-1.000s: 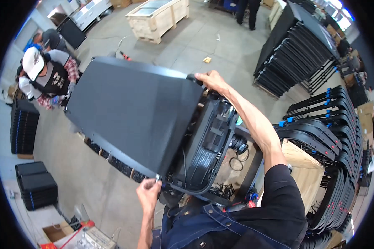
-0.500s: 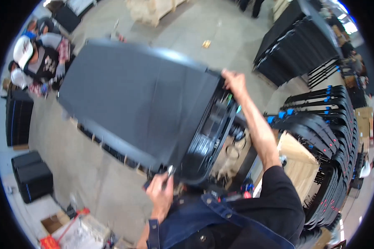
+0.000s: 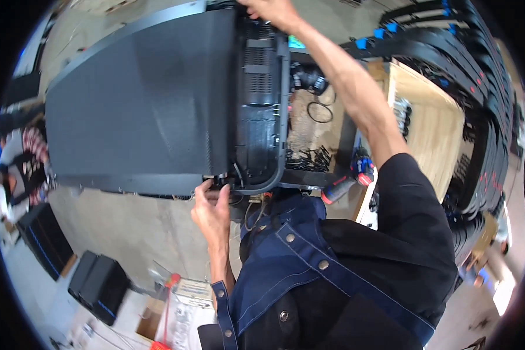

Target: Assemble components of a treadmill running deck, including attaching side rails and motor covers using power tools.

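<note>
A large black treadmill deck [image 3: 128,105] with its running belt lies in front of me, its open motor bay [image 3: 259,125] on the right. At the bay's near left corner is my left hand [image 3: 211,207], thumb and forefinger apart, fingertips against the belt's end. Small shiny parts show there, and nothing is plainly held. My right hand [image 3: 271,11] reaches across to the far corner of the bay with its fingers curled in; what they grip is hidden at the upper picture edge.
Right of the bay are a cable loop [image 3: 321,112], loose black screws [image 3: 309,158] and a power drill [image 3: 347,181]. Beyond stand a wooden crate [image 3: 429,128] and stacked black frames [image 3: 484,146]. Another person [image 3: 26,157] is at far left, near black boxes [image 3: 99,286].
My view has turned and come closer, so the deck now lies straighter before me. The shiny part at my left fingers shows less, and my left thumb and forefinger are farther apart.
</note>
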Demonstrator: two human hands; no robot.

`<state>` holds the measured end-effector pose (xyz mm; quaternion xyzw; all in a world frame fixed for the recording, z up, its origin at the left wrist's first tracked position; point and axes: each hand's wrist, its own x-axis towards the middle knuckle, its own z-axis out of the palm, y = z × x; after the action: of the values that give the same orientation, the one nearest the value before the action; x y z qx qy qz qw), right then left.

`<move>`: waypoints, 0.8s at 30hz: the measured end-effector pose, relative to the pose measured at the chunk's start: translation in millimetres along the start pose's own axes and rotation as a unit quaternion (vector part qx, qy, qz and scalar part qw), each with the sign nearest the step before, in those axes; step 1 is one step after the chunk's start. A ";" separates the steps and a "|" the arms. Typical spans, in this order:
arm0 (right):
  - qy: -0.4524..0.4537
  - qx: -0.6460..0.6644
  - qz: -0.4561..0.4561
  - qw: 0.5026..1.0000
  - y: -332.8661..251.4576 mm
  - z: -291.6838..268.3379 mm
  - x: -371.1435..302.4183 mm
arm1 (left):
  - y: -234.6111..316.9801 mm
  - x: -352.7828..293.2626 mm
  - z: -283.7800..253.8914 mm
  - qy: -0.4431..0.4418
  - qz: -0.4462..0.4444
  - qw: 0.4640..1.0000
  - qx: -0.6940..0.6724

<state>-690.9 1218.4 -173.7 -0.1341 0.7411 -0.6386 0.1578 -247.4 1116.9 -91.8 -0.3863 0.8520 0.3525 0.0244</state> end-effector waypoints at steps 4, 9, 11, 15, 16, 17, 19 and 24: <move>0.293 -0.168 -0.259 0.905 34.0 -29.6 -129.2 | -1.0 2.9 2.1 -0.014 0.059 0.990 0.126; -0.154 -0.397 0.241 0.872 206.5 -28.1 -323.4 | 0.1 8.8 5.2 -0.033 0.082 0.982 0.169; -0.223 -0.446 0.308 0.810 252.3 -10.0 -373.8 | -6.2 9.6 1.0 -0.042 0.096 0.981 0.161; -0.210 -0.515 0.176 0.812 288.5 10.8 -422.2 | -8.6 11.2 -4.5 -0.052 0.102 0.986 0.122; -0.213 -0.529 0.189 0.799 294.2 8.9 -422.6 | -2.2 12.6 -3.7 -0.061 0.109 0.987 0.106; -0.226 -0.517 0.214 0.798 283.2 11.6 -414.5 | -4.2 12.3 -7.7 -0.071 0.106 0.987 0.096; -0.160 -0.476 0.267 0.823 249.1 9.9 -395.5 | -15.7 13.0 -16.3 -0.098 0.108 0.987 0.066; 0.239 0.159 0.287 0.914 116.9 -18.2 -376.2 | -36.2 23.4 -52.1 -0.135 0.127 0.982 -0.041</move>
<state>-354.0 1402.8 -263.3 0.2680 0.6519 -0.6882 0.1721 -227.3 1053.3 -81.2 -0.2244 0.8677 0.4365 0.0783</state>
